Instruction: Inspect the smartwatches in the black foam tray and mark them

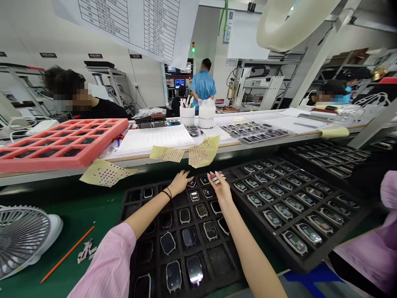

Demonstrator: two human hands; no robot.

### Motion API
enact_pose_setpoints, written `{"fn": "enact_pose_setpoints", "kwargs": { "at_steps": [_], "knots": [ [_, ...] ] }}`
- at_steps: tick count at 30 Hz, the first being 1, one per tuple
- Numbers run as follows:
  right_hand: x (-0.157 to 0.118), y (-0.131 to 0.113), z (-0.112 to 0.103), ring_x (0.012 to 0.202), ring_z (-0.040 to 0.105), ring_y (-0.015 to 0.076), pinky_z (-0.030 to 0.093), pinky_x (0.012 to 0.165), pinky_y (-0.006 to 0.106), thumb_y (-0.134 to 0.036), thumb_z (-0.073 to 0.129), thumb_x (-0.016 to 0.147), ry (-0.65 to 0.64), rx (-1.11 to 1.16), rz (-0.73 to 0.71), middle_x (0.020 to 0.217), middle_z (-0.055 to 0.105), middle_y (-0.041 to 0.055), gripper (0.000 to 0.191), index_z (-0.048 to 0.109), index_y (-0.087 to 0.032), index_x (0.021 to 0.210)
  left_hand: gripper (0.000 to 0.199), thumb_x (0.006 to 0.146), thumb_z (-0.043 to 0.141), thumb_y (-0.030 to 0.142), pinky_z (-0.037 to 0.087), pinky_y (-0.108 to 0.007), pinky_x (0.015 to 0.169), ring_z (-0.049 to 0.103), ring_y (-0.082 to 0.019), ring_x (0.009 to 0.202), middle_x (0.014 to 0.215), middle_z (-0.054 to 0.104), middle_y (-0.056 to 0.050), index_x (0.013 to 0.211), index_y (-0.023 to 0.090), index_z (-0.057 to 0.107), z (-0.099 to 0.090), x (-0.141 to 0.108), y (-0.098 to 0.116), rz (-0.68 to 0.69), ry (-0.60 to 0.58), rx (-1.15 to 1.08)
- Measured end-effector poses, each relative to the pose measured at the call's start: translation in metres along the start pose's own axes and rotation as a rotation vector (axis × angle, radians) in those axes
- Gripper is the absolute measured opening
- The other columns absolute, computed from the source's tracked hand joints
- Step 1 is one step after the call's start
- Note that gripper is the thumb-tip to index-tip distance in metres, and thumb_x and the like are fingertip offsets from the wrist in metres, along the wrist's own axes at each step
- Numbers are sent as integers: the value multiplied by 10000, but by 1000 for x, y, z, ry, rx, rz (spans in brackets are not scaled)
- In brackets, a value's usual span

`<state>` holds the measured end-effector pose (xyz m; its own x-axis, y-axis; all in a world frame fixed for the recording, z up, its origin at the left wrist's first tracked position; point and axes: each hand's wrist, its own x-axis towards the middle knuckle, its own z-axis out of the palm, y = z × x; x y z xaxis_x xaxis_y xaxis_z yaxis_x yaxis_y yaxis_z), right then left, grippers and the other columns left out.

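Observation:
A black foam tray (218,265) lies before me, with square smartwatch cases in many of its compartments. My left hand (180,183) reaches to the far row, fingers apart, at a smartwatch (192,182) with a lit screen. Its fingertips appear to touch that watch's edge. Palm up over the tray's far right corner, my right hand (221,189) has its fingers curled round a small purple-and-white striped piece (218,178); its kind is unclear. Between the hands sit a watch showing coloured icons (194,195) and a watch with a lit dial (207,193).
A second foam tray (273,194) of watches stands to the right. On the left are a grey fan (25,236), an orange stick (67,254) and paper scraps (86,251). A raised shelf edge (229,145) with hanging yellow sticker sheets (203,152) crosses above my hands. A pink-sleeved person (372,248) is at right.

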<state>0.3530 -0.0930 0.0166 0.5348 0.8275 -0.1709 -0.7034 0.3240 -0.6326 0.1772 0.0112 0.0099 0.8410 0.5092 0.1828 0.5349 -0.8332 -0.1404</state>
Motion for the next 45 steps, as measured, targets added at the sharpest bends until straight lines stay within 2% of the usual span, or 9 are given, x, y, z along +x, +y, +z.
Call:
{"fn": "enact_pose_setpoints", "kwargs": {
  "at_steps": [6, 11, 18, 23, 28, 32, 35, 38, 45],
  "knots": [
    [-2, 2, -2, 824, 723, 188, 530, 973, 415, -161, 779, 696, -21, 9, -12, 788, 735, 42, 154, 648, -135, 774, 487, 838, 466, 48, 427, -384, 937, 438, -261, 1183, 1394, 489, -89, 1245, 278, 605, -17, -24, -6, 114, -69, 10],
    [-3, 2, -2, 853, 720, 194, 531, 970, 410, -160, 799, 673, -27, 15, -19, 806, 734, 49, 194, 649, -129, 791, 491, 862, 417, 55, 413, -422, 958, 404, -281, 1202, 1416, 444, -127, 1290, 242, 569, -29, -21, 6, 105, -46, 13],
    [0, 2, 0, 808, 729, 196, 533, 958, 437, -176, 786, 696, -13, -7, -15, 764, 735, 37, 177, 632, -145, 776, 498, 837, 511, 71, 444, -390, 906, 424, -286, 1196, 1407, 445, -136, 1298, 252, 557, -17, 4, 51, 184, -28, -10],
    [-1, 2, 0, 841, 726, 210, 532, 964, 436, -179, 785, 697, -19, 6, -6, 791, 734, 50, 176, 640, -140, 789, 492, 815, 574, 92, 435, -413, 929, 410, -295, 1215, 1405, 442, -150, 1286, 233, 564, -13, 0, 57, 259, -53, -23],
    [-2, 1, 0, 825, 725, 207, 524, 976, 418, -158, 782, 692, -23, 30, 8, 815, 731, 74, 173, 654, -112, 799, 497, 858, 503, 96, 414, -369, 972, 397, -242, 1221, 1425, 440, -44, 1286, 345, 552, -21, -1, 56, 346, -66, -46],
    [-1, 0, 0, 840, 723, 212, 532, 965, 414, -158, 791, 679, -22, 29, 9, 821, 730, 78, 180, 650, -116, 782, 530, 850, 466, 67, 421, -410, 958, 390, -280, 1220, 1413, 432, -106, 1326, 294, 525, -21, 16, 46, 223, -21, -37],
    [0, 1, -1, 814, 724, 202, 534, 962, 412, -164, 794, 675, -17, 26, 2, 794, 729, 65, 181, 646, -122, 771, 511, 842, 443, 51, 441, -438, 920, 410, -304, 1202, 1397, 439, -158, 1304, 238, 555, -14, 31, 38, 103, 1, -19],
    [1, 2, -2, 803, 725, 189, 526, 974, 408, -173, 792, 681, -18, 23, -11, 787, 729, 51, 176, 648, -128, 771, 519, 827, 452, 49, 449, -451, 901, 409, -318, 1208, 1374, 465, -167, 1300, 235, 559, -3, 41, 34, 24, 11, -4],
    [1, 3, -2, 819, 726, 192, 518, 986, 412, -176, 787, 685, -33, 23, -14, 795, 736, 51, 168, 658, -129, 782, 467, 837, 458, 67, 450, -427, 886, 428, -305, 1192, 1356, 491, -147, 1250, 234, 598, 7, 45, 35, 21, -12, 22]
  ]
}}
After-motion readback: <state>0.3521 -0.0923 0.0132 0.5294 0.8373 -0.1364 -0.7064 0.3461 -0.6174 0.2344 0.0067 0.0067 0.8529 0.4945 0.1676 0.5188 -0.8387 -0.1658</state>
